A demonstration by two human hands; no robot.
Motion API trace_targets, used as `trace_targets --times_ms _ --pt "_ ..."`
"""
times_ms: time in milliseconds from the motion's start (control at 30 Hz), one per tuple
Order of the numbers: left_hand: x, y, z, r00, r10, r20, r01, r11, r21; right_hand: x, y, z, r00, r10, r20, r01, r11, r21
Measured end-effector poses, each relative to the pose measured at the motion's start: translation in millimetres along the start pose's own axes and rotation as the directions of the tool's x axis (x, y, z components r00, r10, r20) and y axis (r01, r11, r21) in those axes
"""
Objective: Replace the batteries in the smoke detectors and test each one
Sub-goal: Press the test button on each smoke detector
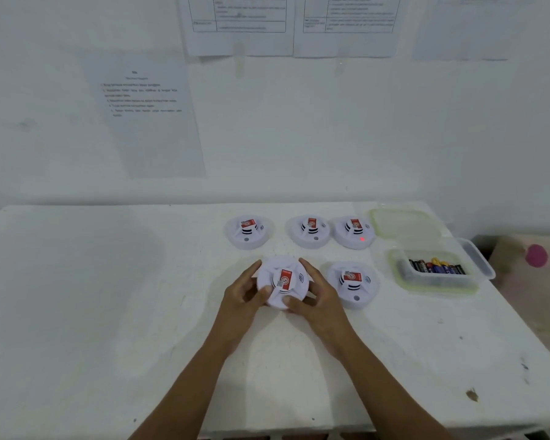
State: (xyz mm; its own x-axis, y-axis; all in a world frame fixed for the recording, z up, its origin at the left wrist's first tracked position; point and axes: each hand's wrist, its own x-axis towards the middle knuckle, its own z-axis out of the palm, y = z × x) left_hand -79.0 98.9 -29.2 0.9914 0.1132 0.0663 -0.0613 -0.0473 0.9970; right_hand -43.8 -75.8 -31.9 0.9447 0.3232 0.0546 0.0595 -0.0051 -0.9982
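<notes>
A round white smoke detector [282,281] with a red label on top is held just above the table between both hands. My left hand [243,296] grips its left rim and my right hand [315,296] grips its right and near rim. Beside it on the right lies another detector [352,282]. Three more stand in a row behind: left [248,231], middle [310,230], and right [353,231], whose small red light is lit. A clear plastic box [472,265] at the right holds several batteries [437,266].
The white table [108,296] runs to a near edge at the bottom and a right edge by the box. The box's clear lid [405,223] lies behind it. Printed sheets [146,115] hang on the white wall. A pink object [536,255] sits off the table, right.
</notes>
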Motion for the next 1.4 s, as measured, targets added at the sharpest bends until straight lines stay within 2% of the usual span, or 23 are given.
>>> trace_targets --times_ms 133,800,1033,1233,1400 --pt "1.0 -2.6 -0.1 0.998 -0.021 -0.055 0.020 0.999 -0.025 0.1 -4.0 0.7 1.000 -0.004 0.008 0.004 1.000 0.001" --pt "0.0 -4.1 2.5 0.998 -0.015 -0.061 0.016 1.000 0.008 2.4 7.7 -0.2 0.999 0.031 -0.025 -0.030 0.999 0.035" --pt "-1.9 -0.8 1.3 0.999 -0.015 -0.029 0.015 1.000 -0.005 2.4 -0.7 -2.3 0.995 0.101 -0.023 -0.093 0.970 0.225" --pt "-0.7 -1.6 0.4 0.999 -0.034 -0.037 0.033 0.999 -0.014 7.6 -0.2 -1.2 0.990 0.120 -0.070 -0.105 0.977 0.188" --pt "1.1 -4.2 1.7 0.998 -0.035 -0.055 0.035 0.999 0.005 9.4 4.2 -2.5 0.995 0.086 -0.048 -0.079 0.988 0.133"
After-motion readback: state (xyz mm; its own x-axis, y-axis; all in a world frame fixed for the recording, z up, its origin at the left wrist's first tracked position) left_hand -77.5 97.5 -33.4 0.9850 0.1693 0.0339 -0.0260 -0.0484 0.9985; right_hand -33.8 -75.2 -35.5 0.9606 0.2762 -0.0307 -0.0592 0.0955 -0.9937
